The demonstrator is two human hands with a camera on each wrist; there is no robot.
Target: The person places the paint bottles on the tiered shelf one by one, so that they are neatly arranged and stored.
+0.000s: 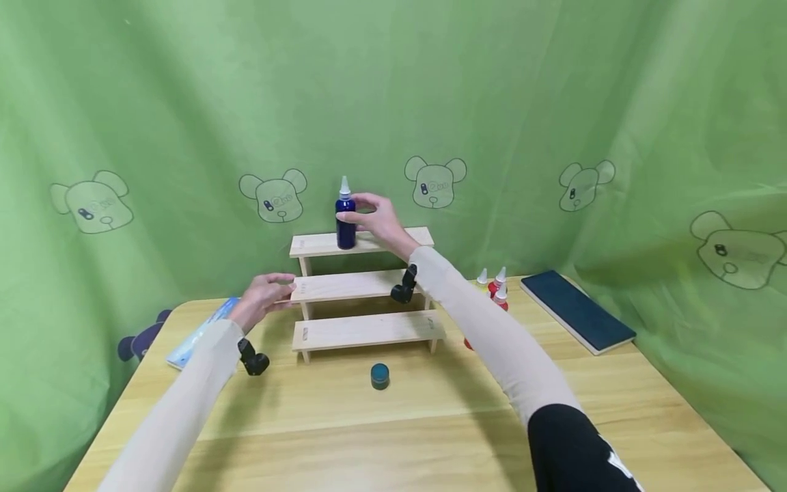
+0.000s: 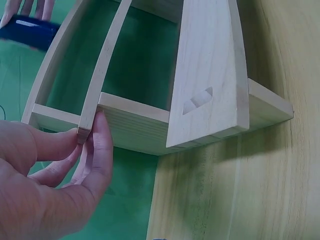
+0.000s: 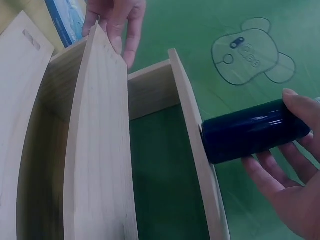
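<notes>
A dark blue squeeze bottle [image 1: 346, 222] with a pointed white nozzle stands upright near the left end of the top step of a three-tier wooden rack [image 1: 363, 333]. My right hand [image 1: 380, 220] grips the bottle from the right, thumb and fingers around its upper body. In the right wrist view the base of the blue bottle [image 3: 255, 131] meets the edge of the top board. My left hand [image 1: 263, 298] pinches the left end of the middle board between thumb and fingers, seen closely as the left hand [image 2: 60, 175] in the left wrist view.
A small teal-lidded jar [image 1: 380, 376] sits before the rack. Several bottles with red or yellow contents, one a red bottle [image 1: 501, 298], stand right of it, partly behind my right sleeve. A dark blue book [image 1: 578, 311] lies farther right; a light blue book [image 1: 199, 335] lies left.
</notes>
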